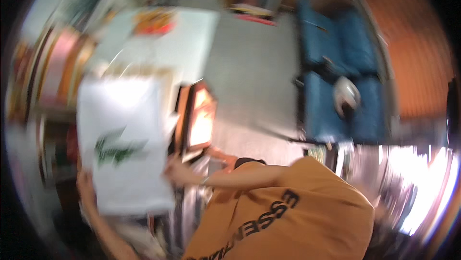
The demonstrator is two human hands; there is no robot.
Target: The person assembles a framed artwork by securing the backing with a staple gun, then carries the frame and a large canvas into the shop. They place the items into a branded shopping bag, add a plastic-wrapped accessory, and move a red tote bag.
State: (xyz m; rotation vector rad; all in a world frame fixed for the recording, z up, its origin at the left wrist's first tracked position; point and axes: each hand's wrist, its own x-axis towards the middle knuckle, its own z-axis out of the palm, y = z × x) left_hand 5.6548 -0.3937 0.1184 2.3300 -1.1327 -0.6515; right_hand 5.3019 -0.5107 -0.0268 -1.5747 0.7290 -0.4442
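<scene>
A white rectangular bag (pixel 129 183) with a green crocodile-shaped print is stretched out flat before me at the left. Thin pale loops rise from its far edge and look like cord handles. My left hand (pixel 85 185) grips its left edge, with the fingers blurred and partly hidden. On the opposite edge, my right hand (pixel 178 171) is closed on the side of the bag; a band shows at that wrist. Just beyond the right hand stands a dark-framed box or picture (pixel 200 121) with a bright, glowing orange-and-white face.
A pale table (pixel 192 34) extends behind the bag, bearing a red and yellow item (pixel 156 20). Upright coloured boards or books (pixel 60 68) line the left. A blue seat (pixel 326 111) at the right carries a whitish rounded object (pixel 345 94). Grey floor (pixel 254 63) lies between.
</scene>
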